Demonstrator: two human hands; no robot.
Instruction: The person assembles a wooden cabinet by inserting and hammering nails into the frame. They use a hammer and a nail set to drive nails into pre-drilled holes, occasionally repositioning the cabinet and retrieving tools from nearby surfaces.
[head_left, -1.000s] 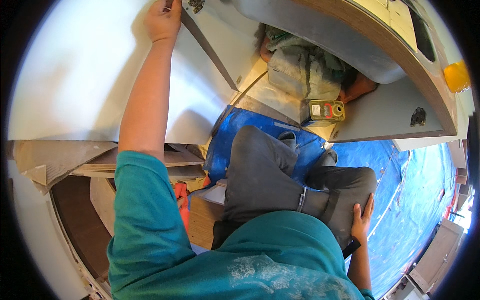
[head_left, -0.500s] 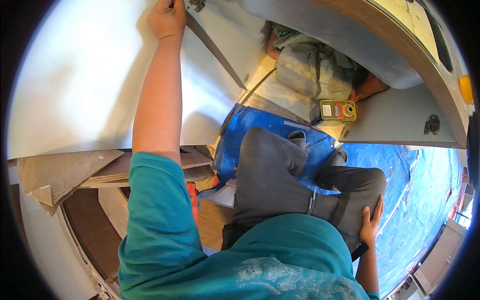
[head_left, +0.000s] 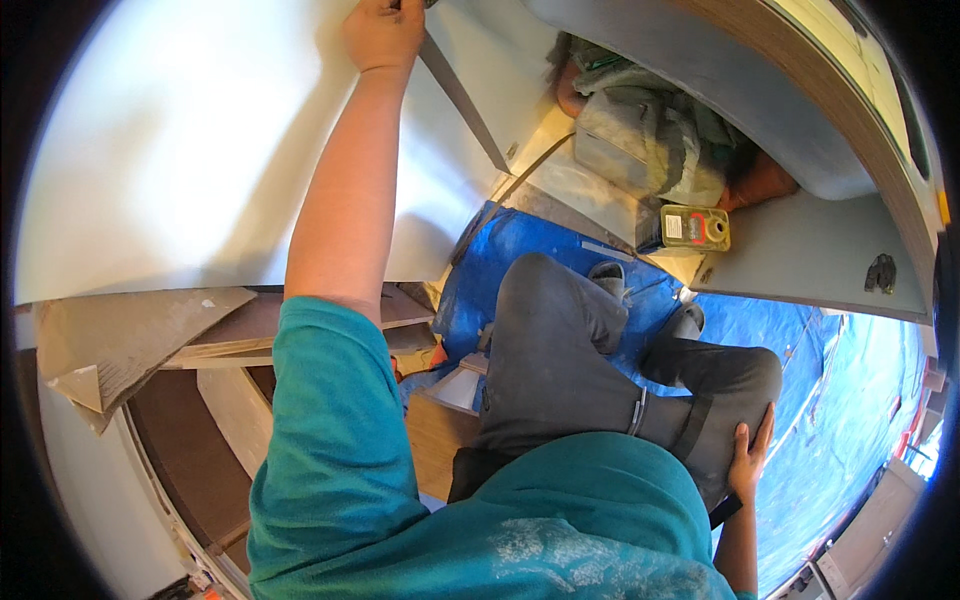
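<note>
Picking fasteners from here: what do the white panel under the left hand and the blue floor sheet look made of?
White panel: probably laminated board, smooth with a soft sheen; its core is not visible. Blue floor sheet: likely woven plastic tarpaulin, wrinkled and slightly glossy. Left hand rests at the panel's edge.

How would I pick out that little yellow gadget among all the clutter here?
Start at the blue tarp covering the floor and follow it up to the pale board ledge at its far edge. The yellow handheld meter lies there beside a greyish bundle of bags; it is the only bright yellow boxy thing around.
</note>
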